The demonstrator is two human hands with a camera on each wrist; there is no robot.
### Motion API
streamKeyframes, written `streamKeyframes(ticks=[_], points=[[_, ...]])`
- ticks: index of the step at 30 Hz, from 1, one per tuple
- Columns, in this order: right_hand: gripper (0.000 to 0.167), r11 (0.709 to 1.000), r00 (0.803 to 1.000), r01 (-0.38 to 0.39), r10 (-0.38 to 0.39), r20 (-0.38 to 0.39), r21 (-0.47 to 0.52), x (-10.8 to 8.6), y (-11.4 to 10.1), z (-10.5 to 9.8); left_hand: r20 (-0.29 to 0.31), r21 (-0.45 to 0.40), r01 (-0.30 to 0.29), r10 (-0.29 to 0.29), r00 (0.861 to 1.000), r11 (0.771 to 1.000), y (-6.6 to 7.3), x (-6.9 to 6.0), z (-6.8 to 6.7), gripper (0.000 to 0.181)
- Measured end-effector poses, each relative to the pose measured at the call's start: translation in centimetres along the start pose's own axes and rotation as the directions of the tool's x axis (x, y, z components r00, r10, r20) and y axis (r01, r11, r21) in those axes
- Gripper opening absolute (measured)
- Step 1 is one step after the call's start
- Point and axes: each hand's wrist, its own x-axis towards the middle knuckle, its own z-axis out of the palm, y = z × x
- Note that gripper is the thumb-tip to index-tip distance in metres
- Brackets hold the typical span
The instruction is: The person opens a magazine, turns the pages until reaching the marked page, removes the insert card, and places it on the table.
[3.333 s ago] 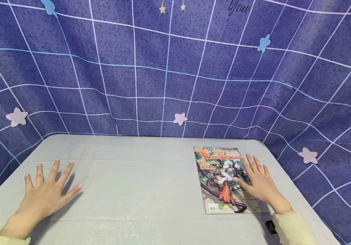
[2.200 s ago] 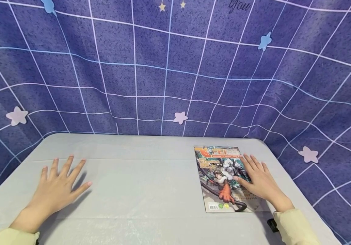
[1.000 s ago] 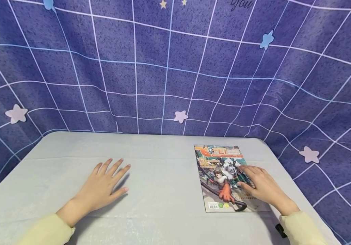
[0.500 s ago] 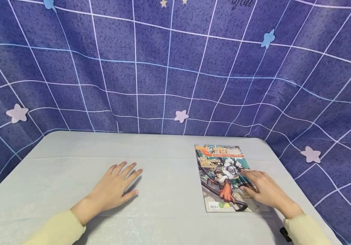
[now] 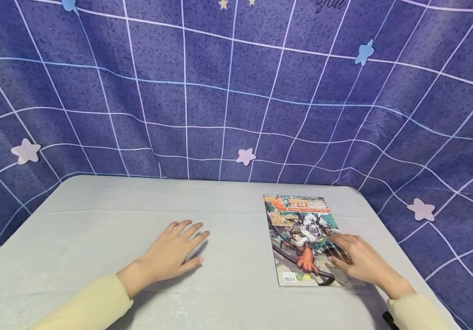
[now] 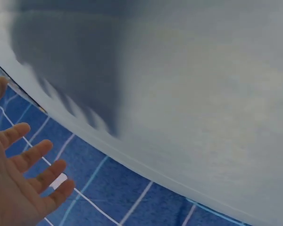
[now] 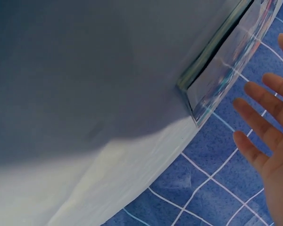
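A magazine (image 5: 298,247) with a colourful illustrated cover lies flat at the right of the table. My right hand (image 5: 362,259) hovers over its right edge, fingers loosely bent, holding nothing. My left hand (image 5: 172,252) is above the table left of the magazine, palm down with the fingers spread and nothing in it. The left wrist view shows the left hand (image 6: 19,179) raised off the surface with its shadow below. In the right wrist view the right hand (image 7: 271,122) is beside the magazine (image 7: 231,56), apart from it.
A pale cloth covers the table (image 5: 108,206). Behind and beside it hangs a blue curtain (image 5: 203,105) with grid lines and stars. A small black object (image 5: 390,320) shows by the right sleeve.
My left hand has moved right, from the table's left side toward the middle. My right hand has drawn back slightly toward the lower right, its fingers more bent. The magazine has stayed put.
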Motion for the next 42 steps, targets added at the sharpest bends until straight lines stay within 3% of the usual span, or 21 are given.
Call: streamKeyframes(ticks=[11, 18, 26, 42], points=[[0.044, 1.000, 1.000, 0.018, -0.018, -0.015, -0.017, -0.6, 0.1, -0.3, 0.041, 0.007, -0.081, 0.080, 0.996, 0.997, 2.2, 2.4, 0.1, 0.055], [0.046, 0.999, 0.999, 0.032, -0.032, -0.026, -0.011, -1.0, 0.2, -0.4, 0.028, 0.015, -0.135, 0.135, 0.990, 0.991, 3.6, 3.7, 0.8, 0.052], [0.047, 0.999, 1.000, 0.030, -0.030, -0.002, 0.013, -1.4, 0.1, -0.6, 0.070, 0.046, -0.181, 0.178, 0.982, 0.982, 5.1, 5.0, 1.2, 0.052], [0.051, 0.997, 0.998, 0.067, -0.066, -0.009, 0.024, -2.1, 0.1, -0.8, 0.028, 0.095, -0.269, 0.267, 0.963, 0.959, 7.9, 8.2, 1.3, 0.051]])
